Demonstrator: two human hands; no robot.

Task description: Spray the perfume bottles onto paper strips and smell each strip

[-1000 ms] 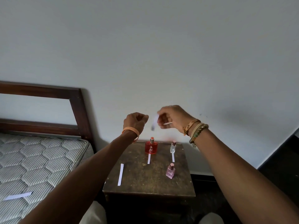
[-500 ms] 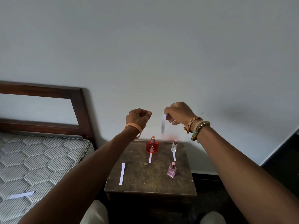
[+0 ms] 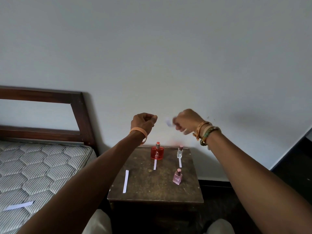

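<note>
My right hand point(image 3: 187, 120) is raised above the small table and pinches a white paper strip point(image 3: 168, 122), which is blurred. My left hand point(image 3: 143, 122) is raised beside it as a fist and holds nothing that I can see. On the wooden table point(image 3: 152, 188) stand a red perfume bottle point(image 3: 157, 152), a small clear bottle point(image 3: 180, 152) and a pink bottle point(image 3: 177, 177). Three paper strips lie on the table: one in front of the red bottle point(image 3: 155, 164), one in front of the clear bottle point(image 3: 180, 162), one at the left point(image 3: 126, 181).
A bed with a quilted mattress point(image 3: 38, 169) and a dark wooden headboard point(image 3: 79, 115) stands to the left. Another paper strip point(image 3: 19, 206) lies on the mattress. A plain wall rises behind the table. My knees show below the table's front edge.
My right hand has been waving the paper strip in the air; the strip hung down half a second ago and is now blurred near the fingers. The left fist has barely moved.
</note>
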